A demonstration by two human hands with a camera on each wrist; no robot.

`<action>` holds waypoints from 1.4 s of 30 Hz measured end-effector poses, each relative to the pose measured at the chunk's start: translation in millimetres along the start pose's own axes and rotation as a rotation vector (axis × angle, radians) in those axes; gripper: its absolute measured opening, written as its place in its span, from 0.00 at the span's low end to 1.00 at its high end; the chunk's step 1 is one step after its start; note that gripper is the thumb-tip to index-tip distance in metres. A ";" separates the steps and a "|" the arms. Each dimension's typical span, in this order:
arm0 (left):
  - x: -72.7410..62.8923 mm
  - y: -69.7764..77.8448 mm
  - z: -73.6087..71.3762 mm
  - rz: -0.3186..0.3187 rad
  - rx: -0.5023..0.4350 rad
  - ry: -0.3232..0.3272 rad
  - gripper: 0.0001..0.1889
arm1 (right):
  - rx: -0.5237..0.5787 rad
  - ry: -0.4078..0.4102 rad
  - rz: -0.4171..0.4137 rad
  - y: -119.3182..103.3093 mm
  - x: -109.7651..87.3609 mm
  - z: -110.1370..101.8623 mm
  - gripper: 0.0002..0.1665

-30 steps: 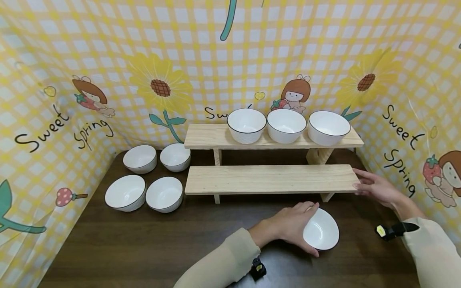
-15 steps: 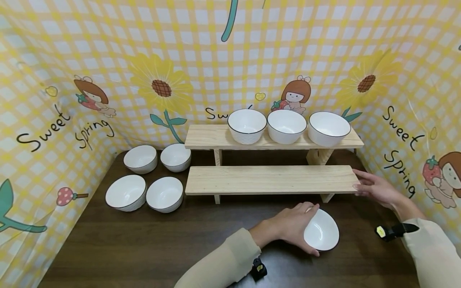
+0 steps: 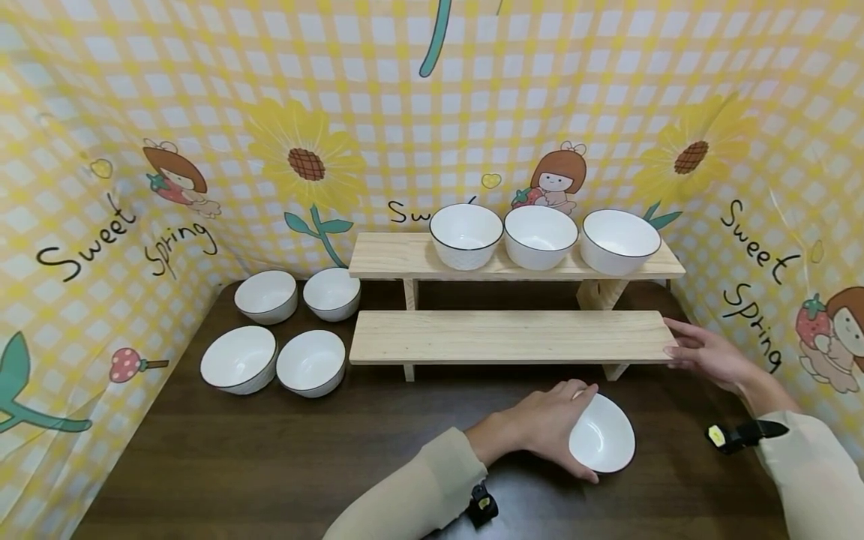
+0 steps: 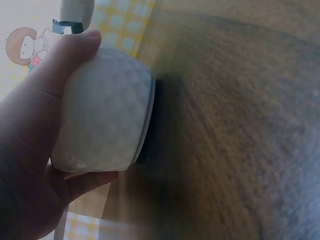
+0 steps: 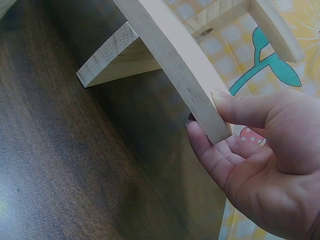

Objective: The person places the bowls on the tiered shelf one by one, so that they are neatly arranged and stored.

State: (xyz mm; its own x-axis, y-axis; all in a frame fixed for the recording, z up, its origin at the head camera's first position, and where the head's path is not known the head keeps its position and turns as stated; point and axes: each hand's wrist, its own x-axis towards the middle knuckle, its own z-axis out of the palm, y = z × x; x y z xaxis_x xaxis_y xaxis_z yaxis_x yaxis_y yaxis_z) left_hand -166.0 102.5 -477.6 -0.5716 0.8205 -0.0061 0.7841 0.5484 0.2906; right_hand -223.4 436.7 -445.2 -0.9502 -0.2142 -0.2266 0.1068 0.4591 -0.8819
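Note:
A white bowl (image 3: 603, 433) with a dark rim is gripped by my left hand (image 3: 555, 427), thumb on the near side and fingers over the far side. The left wrist view shows the diamond-patterned side of the bowl (image 4: 107, 112) close over the brown table. My right hand (image 3: 709, 354) pinches the right end of the lower board (image 3: 506, 337) of a two-step wooden rack. In the right wrist view, the thumb lies on top of the board's end (image 5: 200, 95) and the fingers are beneath it.
On the upper board (image 3: 388, 255) stand three white bowls (image 3: 466, 236). Several more bowls (image 3: 239, 358) sit on the table (image 3: 270, 465) left of the rack. A yellow checked cloth (image 3: 418, 135) hangs behind and at both sides.
The view has shifted very slightly. Both hands keep their hold, on the bowl and on the board's end, with no visible movement of either thing.

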 end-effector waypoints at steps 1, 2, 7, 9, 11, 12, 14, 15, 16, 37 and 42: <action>-0.1 -0.2 -0.4 0.001 0.000 0.001 0.67 | 0.001 0.000 0.001 0.4 -0.1 -0.5 0.45; -0.3 -0.6 -1.0 0.001 -0.001 0.000 0.67 | 0.002 -0.003 -0.001 0.5 -0.3 -0.6 0.45; -2.4 -2.6 -4.2 0.001 0.004 -0.002 0.67 | 0.009 0.001 0.008 -0.7 0.3 -0.5 0.45; -3.6 -2.6 -5.7 0.004 0.006 -0.009 0.67 | 0.009 -0.001 0.011 -1.1 0.5 -0.5 0.45; -5.1 -2.5 -7.5 0.006 0.010 -0.015 0.67 | 0.010 0.000 0.016 -1.0 0.6 -0.6 0.45; -6.0 -2.5 -8.3 0.008 0.011 -0.017 0.67 | 0.012 -0.003 0.014 -0.7 0.6 -0.8 0.45; -7.8 -2.9 -10.1 0.013 0.009 -0.015 0.67 | 0.016 -0.002 0.016 -0.6 0.8 -1.0 0.45; -9.0 -3.3 -11.1 0.015 0.009 -0.016 0.67 | 0.021 0.000 0.016 -0.6 0.9 -1.0 0.45; -10.2 -3.7 -12.1 0.017 0.010 -0.015 0.67 | 0.024 -0.001 0.014 -0.6 0.9 -1.0 0.45; -43.1 -18.7 -45.7 0.050 -0.033 -0.013 0.67 | 0.039 -0.025 -0.015 2.6 0.9 -3.0 0.45; -52.9 -23.3 -53.8 0.042 -0.034 -0.007 0.67 | 0.049 -0.020 -0.013 2.2 0.6 -2.3 0.45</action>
State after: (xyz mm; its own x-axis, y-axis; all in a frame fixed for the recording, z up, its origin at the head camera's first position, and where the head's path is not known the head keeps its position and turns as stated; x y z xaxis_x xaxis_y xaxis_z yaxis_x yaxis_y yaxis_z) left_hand -167.1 37.7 -432.5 -0.5364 0.8440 0.0000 0.7986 0.5075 0.3235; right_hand -224.4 439.6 -446.2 -0.9456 -0.2373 -0.2227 0.1091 0.4135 -0.9040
